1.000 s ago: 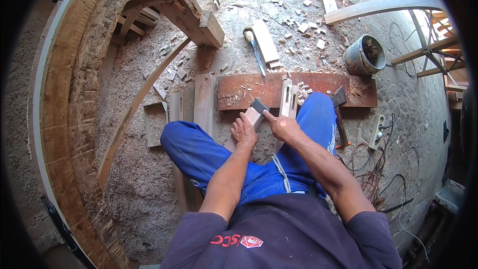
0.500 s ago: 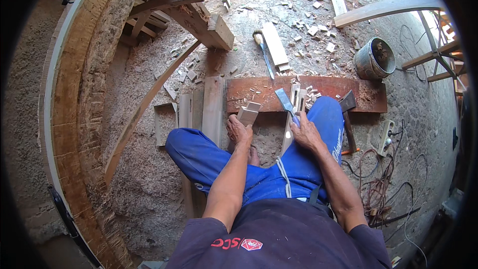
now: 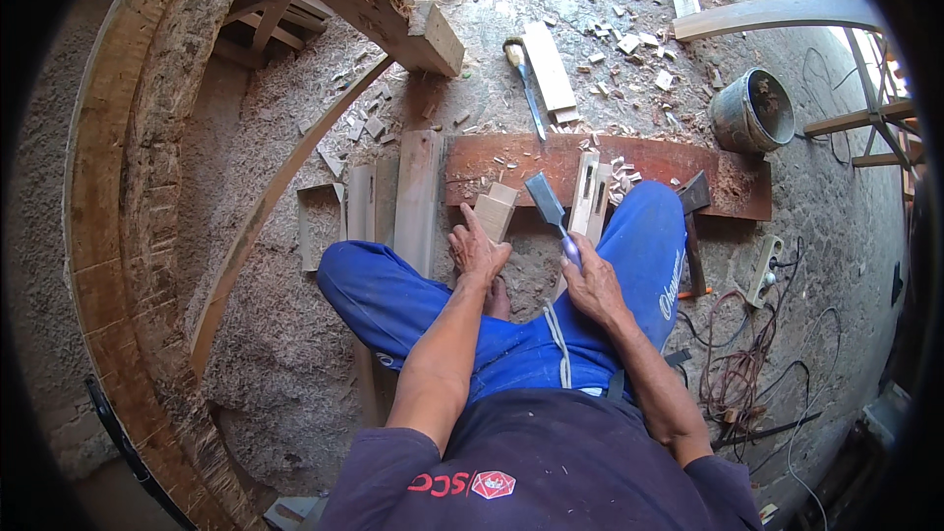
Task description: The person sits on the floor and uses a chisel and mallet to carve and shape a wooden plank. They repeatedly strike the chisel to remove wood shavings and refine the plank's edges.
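My left hand [image 3: 477,254] grips a short pale wooden block [image 3: 495,213] with a stepped, narrower end, its index finger stretched along the block's side. In my right hand [image 3: 593,287] is a wide chisel [image 3: 545,201], held by its purple handle with the flat blade pointing up and left. The blade is close to the block, with a gap between them. Beside the chisel, a pale slotted wooden piece [image 3: 588,199] leans on the reddish-brown plank [image 3: 654,162] in front of me. A hatchet-like tool [image 3: 694,193] rests by my right knee.
Past the plank lie a second chisel [image 3: 525,84] and a pale board [image 3: 551,74] among wood chips. A bucket [image 3: 753,111] stands at right, above a power strip [image 3: 764,270] and tangled cords [image 3: 737,374]. Curved timber [image 3: 128,177] rises at left; boards [image 3: 418,187] lie by my left knee.
The chisel blade has swung left toward the block. My left index finger has straightened, and the block has turned slightly in that hand. The whole view has shifted a little.
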`<action>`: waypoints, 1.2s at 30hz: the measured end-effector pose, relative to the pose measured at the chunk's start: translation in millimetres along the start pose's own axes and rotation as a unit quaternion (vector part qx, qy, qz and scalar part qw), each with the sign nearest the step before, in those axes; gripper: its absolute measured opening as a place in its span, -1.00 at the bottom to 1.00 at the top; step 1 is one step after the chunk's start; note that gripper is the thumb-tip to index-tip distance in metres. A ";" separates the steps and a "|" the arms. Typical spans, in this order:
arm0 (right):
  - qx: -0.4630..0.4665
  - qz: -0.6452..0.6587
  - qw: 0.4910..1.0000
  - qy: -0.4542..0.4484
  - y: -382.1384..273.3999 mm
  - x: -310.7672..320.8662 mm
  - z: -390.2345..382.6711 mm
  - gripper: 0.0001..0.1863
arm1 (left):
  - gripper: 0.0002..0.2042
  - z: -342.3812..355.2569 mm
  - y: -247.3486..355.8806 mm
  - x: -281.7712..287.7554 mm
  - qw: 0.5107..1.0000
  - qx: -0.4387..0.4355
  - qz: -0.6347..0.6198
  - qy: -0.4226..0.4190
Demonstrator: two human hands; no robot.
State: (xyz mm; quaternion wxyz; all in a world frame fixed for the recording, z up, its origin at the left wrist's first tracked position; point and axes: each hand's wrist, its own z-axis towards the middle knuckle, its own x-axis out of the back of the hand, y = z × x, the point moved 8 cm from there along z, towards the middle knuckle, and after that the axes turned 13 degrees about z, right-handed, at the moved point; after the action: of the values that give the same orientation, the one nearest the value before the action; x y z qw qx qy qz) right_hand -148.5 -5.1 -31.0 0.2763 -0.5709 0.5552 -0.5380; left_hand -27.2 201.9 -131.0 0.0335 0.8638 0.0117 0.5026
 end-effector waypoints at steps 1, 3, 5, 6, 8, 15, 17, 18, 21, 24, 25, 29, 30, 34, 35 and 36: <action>-0.033 0.010 0.999 -0.001 -0.3 -0.1 -0.7 -0.50 | 0.21 -3.9 0.9 -3.0 0.999 -0.007 -0.026 -0.023; -0.100 0.028 0.995 -0.001 -1.3 1.8 -0.2 -0.51 | 0.21 -7.1 2.8 -11.4 0.994 -0.023 -0.079 -0.069; -0.090 0.024 0.996 0.014 -2.8 5.1 -1.5 -0.51 | 0.22 -4.1 -2.2 -25.2 0.980 -0.040 -0.170 -0.093; -0.094 0.029 0.995 0.013 -5.4 5.6 -2.7 -0.50 | 0.23 -1.1 -5.1 -31.6 0.975 -0.046 -0.200 -0.090; -0.089 0.029 0.996 0.005 -11.3 5.6 -4.7 -0.49 | 0.21 0.4 -5.4 -37.6 0.971 -0.064 -0.221 -0.065; -0.027 -0.016 0.999 0.002 -20.5 11.7 -23.7 -0.50 | 0.24 -21.5 11.2 -31.8 0.987 -0.050 -0.115 -0.099; 0.017 -0.055 0.998 -0.001 -25.5 13.1 -27.6 -0.50 | 0.21 -16.7 6.2 -26.3 0.992 -0.048 -0.064 -0.101; 0.007 -0.061 0.998 -0.012 -24.5 13.0 -28.4 -0.51 | 0.18 -13.3 5.8 -26.4 0.995 -0.049 -0.039 -0.080; -0.019 -0.071 0.996 -0.043 -28.4 7.0 -27.2 -0.53 | 0.17 -9.9 4.0 -31.0 0.997 -0.035 -0.011 -0.064; -0.031 -0.087 0.994 -0.053 -25.5 1.6 -28.3 -0.54 | 0.14 -13.2 14.2 -28.7 0.995 -0.019 -0.056 -0.085; -0.022 -0.099 0.994 -0.052 -25.5 -1.4 -28.6 -0.54 | 0.13 -12.6 15.5 -27.7 0.995 -0.019 -0.055 -0.082; -0.082 -0.149 0.982 -0.083 -29.1 -7.5 -26.4 -0.53 | 0.13 -9.3 17.4 -26.0 0.995 -0.017 -0.051 -0.081; -0.084 -0.147 0.982 -0.084 -28.6 -7.1 -26.6 -0.53 | 0.13 -9.5 17.3 -26.5 0.995 -0.016 -0.050 -0.084; -0.063 -0.145 0.984 -0.084 -29.1 -7.9 -23.8 -0.53 | 0.13 -7.5 16.8 -28.2 0.995 -0.026 -0.047 -0.079; -0.053 -0.146 0.984 -0.083 -30.2 -8.4 -23.3 -0.54 | 0.13 -7.0 16.9 -28.4 0.995 -0.027 -0.048 -0.077; -0.057 -0.153 0.983 -0.085 -30.3 -7.9 -22.2 -0.54 | 0.12 -6.3 17.1 -28.5 0.996 -0.029 -0.049 -0.075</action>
State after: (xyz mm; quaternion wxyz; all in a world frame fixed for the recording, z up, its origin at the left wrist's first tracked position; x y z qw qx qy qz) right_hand -157.3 15.6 0.1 0.2043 -0.7075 0.4654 -0.4911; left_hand -47.1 183.6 -151.5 0.0836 0.8963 0.0372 0.4339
